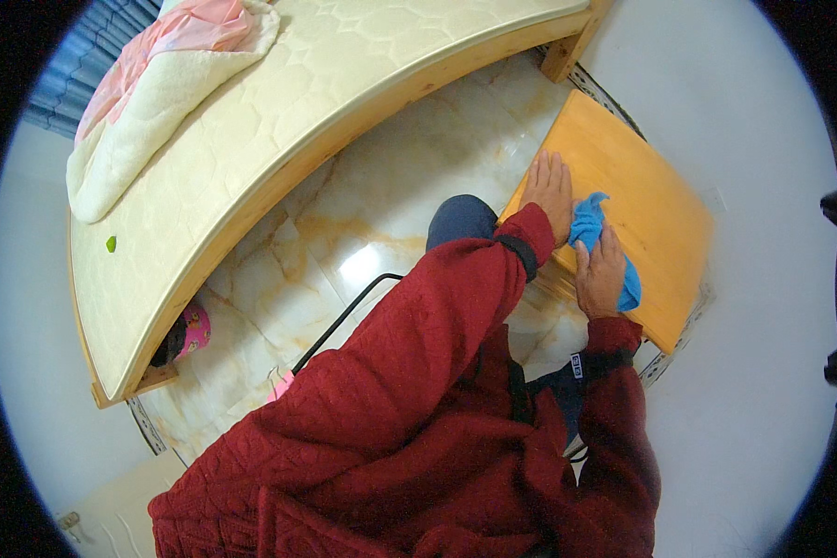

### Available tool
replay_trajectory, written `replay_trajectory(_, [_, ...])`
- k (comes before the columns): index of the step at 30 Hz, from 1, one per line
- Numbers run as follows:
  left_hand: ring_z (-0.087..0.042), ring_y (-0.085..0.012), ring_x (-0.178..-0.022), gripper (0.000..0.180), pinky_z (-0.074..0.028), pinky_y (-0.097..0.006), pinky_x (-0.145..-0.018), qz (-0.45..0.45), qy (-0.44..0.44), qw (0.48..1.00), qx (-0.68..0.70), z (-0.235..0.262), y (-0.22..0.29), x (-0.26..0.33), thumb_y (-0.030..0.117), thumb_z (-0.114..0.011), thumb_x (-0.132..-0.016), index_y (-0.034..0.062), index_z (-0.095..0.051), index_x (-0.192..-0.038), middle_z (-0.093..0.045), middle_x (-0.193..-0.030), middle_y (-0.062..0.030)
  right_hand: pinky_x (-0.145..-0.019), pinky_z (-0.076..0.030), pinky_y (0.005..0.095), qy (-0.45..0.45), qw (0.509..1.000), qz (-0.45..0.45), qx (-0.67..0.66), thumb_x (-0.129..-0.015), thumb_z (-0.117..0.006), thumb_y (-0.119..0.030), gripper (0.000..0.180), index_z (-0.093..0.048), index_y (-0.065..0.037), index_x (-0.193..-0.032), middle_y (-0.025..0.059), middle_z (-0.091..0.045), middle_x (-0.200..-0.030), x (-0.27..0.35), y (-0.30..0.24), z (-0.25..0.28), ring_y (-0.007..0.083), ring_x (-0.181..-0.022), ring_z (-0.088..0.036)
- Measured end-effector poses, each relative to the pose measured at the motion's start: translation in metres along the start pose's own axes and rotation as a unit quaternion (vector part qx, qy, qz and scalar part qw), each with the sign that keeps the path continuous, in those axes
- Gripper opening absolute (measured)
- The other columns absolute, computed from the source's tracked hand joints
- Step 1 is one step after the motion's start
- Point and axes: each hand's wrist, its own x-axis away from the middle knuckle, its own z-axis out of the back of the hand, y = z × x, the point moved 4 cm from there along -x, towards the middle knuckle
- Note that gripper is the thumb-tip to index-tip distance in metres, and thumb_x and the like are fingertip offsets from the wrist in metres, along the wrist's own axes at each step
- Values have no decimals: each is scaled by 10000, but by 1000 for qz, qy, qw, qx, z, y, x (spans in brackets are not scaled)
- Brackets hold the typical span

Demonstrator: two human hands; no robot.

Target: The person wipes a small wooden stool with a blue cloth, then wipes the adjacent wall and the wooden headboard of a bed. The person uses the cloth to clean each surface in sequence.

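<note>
A blue cloth (pixel 588 221) lies bunched on a light wooden tabletop (pixel 642 186), which stands against the white wall. My right hand (pixel 601 274) rests over the cloth, pressing it down with fingers pointing away from me and the thumb to the left. Part of the cloth shows along that hand's right side. Just left of the cloth, my left hand (pixel 552 195) lies flat near the table's left edge, fingers stretched out and holding nothing. Both forearms are in dark red quilted sleeves with black bands at the wrists.
A bed with a cream mattress (pixel 279 121) on a wooden frame curves across the upper left. On it are a pink and white blanket (pixel 172 84) and a small green object (pixel 112 244). A patterned pink item (pixel 193 329) sits beneath. The floor (pixel 344 205) is marble-look tile.
</note>
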Motion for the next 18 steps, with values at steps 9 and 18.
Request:
replay_trajectory(9, [-163,-447,-1377,681,-105,-489,-1140,5,10,999,42,4,1,1,381,-461,-900,-107,-337,-1359,-261,-1455,-291,-995,-376,436,0,993,-35,-109,-908,-550,-211,480,-451,69,-1285,254,-506,-1263,2,26,9,405,-1149,-489])
replay_trajectory(18, [-175,-436,-1376,683,-112,-486,-1141,8,16,999,29,3,3,1,379,-470,-892,-102,-339,-1359,-277,-1452,-278,-927,-409,444,8,990,-140,-22,-930,-507,-221,416,-501,60,-1237,259,-557,-1190,35,102,25,410,-1076,-524])
